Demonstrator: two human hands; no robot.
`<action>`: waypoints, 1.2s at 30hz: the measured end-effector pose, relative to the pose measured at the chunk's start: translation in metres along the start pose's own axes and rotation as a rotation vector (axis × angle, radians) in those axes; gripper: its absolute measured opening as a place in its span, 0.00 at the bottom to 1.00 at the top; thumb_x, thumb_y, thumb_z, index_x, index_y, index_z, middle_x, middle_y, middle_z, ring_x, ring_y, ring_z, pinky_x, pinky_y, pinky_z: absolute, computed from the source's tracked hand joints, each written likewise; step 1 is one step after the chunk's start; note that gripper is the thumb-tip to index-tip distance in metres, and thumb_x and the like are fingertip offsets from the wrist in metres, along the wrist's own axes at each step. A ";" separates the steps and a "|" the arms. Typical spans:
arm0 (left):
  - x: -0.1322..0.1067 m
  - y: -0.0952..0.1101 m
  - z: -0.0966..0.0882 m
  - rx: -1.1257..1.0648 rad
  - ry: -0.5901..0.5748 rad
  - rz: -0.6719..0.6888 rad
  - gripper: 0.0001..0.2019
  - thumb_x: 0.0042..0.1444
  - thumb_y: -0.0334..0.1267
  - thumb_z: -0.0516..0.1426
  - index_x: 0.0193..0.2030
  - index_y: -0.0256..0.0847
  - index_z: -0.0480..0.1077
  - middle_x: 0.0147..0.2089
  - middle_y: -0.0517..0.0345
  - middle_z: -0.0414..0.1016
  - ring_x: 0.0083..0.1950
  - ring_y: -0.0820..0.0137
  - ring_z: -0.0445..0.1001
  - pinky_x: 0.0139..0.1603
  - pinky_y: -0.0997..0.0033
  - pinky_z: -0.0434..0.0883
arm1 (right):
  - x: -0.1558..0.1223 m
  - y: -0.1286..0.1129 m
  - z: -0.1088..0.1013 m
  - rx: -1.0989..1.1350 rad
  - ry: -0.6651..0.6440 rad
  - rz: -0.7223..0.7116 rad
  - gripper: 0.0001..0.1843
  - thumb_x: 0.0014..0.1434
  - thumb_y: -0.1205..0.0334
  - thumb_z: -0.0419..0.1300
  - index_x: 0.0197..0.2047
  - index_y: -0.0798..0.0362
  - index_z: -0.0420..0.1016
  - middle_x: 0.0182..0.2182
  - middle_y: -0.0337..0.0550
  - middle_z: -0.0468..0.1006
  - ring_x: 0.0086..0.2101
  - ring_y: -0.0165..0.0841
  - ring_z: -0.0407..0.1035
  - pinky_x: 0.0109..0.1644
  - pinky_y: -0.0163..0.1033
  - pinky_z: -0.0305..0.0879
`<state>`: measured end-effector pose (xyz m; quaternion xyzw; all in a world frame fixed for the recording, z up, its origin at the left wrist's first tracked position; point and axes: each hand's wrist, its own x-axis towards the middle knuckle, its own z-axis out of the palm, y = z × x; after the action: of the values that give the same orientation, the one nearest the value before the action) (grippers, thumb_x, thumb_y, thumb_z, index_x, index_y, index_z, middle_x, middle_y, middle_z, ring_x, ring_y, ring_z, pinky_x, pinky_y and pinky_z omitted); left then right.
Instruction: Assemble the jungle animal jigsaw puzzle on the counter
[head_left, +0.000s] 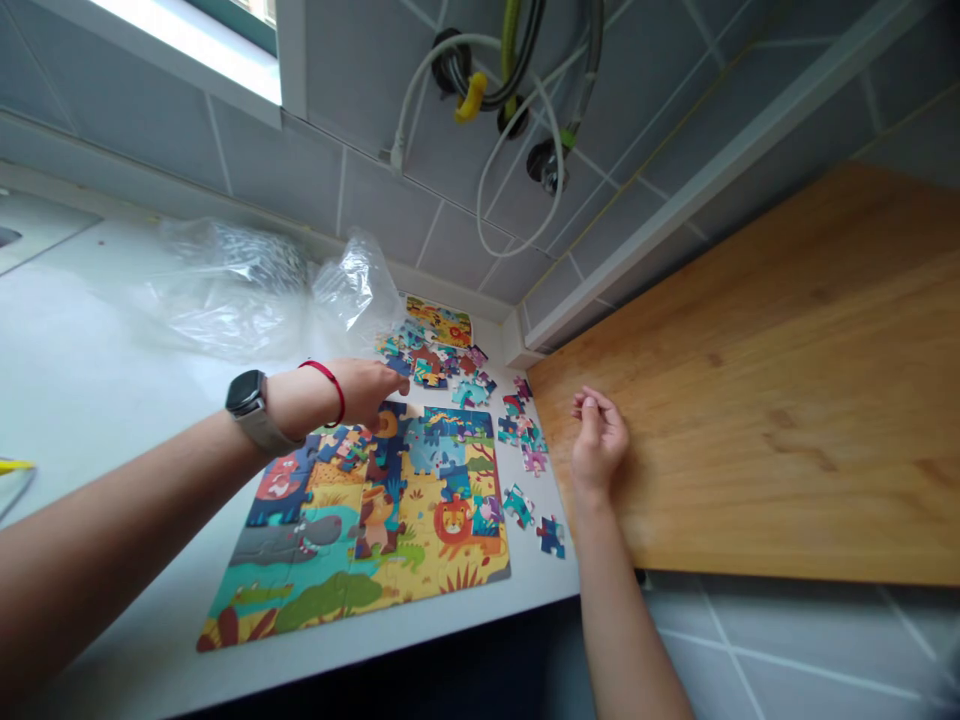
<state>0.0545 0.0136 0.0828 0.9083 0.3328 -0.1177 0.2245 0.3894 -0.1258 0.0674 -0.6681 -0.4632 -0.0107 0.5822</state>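
Left hand (366, 390) is over the far edge of the puzzle (367, 540), can't tell if it's pinching anything; the loose pieces (429, 374) sit just beyond, rightward, nearer it than the curled-up right hand (600, 442).

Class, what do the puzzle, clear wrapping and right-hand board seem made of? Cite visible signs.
Puzzle: probably printed card, fairly matte; flat, interlocking outlines.
Wrapping: apparently plastic film, glossy; see-through, bright creases.
Board: wood or lookalike laminate, smooth; visible grain.

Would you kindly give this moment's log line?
left hand: at far edge of puzzle, grip unclear; right hand: curled, at wooden board; loose pieces: beside puzzle
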 end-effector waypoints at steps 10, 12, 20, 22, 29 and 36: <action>-0.020 -0.011 -0.020 0.016 0.105 0.035 0.33 0.53 0.35 0.68 0.67 0.47 0.69 0.56 0.49 0.82 0.56 0.59 0.80 0.57 0.66 0.72 | 0.016 -0.021 -0.025 -0.848 -1.002 0.119 0.14 0.59 0.60 0.68 0.48 0.52 0.86 0.41 0.51 0.88 0.43 0.46 0.82 0.50 0.44 0.74; -0.026 -0.012 -0.026 0.026 0.115 0.011 0.33 0.53 0.35 0.68 0.67 0.47 0.69 0.56 0.49 0.82 0.56 0.58 0.80 0.56 0.66 0.72 | 0.019 -0.028 -0.017 -0.899 -1.038 0.108 0.16 0.59 0.59 0.68 0.50 0.51 0.86 0.43 0.51 0.88 0.45 0.48 0.82 0.50 0.44 0.74; -0.040 -0.019 -0.042 0.040 0.113 -0.076 0.35 0.55 0.37 0.67 0.71 0.44 0.66 0.60 0.45 0.79 0.60 0.54 0.78 0.59 0.64 0.71 | 0.046 -0.036 0.037 -0.956 -1.114 0.025 0.26 0.58 0.53 0.72 0.58 0.51 0.82 0.52 0.53 0.85 0.51 0.50 0.80 0.55 0.45 0.73; -0.037 -0.026 -0.038 0.040 0.123 -0.070 0.36 0.55 0.38 0.67 0.71 0.44 0.66 0.61 0.45 0.79 0.61 0.54 0.77 0.59 0.64 0.70 | 0.051 -0.032 0.054 -0.956 -1.126 0.009 0.27 0.54 0.56 0.74 0.58 0.49 0.83 0.50 0.51 0.86 0.50 0.49 0.80 0.55 0.43 0.73; -0.030 -0.019 -0.027 0.033 0.127 -0.038 0.33 0.56 0.43 0.67 0.68 0.44 0.69 0.63 0.44 0.78 0.64 0.53 0.76 0.63 0.61 0.70 | 0.071 -0.010 0.111 -0.970 -1.131 0.078 0.39 0.38 0.62 0.82 0.56 0.51 0.83 0.45 0.48 0.86 0.46 0.45 0.81 0.52 0.41 0.74; -0.018 0.019 -0.009 0.048 -0.043 0.025 0.27 0.58 0.45 0.65 0.64 0.44 0.72 0.62 0.44 0.79 0.62 0.54 0.78 0.57 0.62 0.74 | 0.062 0.005 0.126 -0.870 -1.100 0.111 0.38 0.39 0.53 0.83 0.54 0.53 0.83 0.47 0.49 0.85 0.45 0.43 0.81 0.49 0.39 0.74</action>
<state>0.0543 -0.0051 0.1030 0.9148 0.3137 -0.1421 0.2111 0.3617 0.0115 0.0574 -0.7716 -0.6092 0.1741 -0.0568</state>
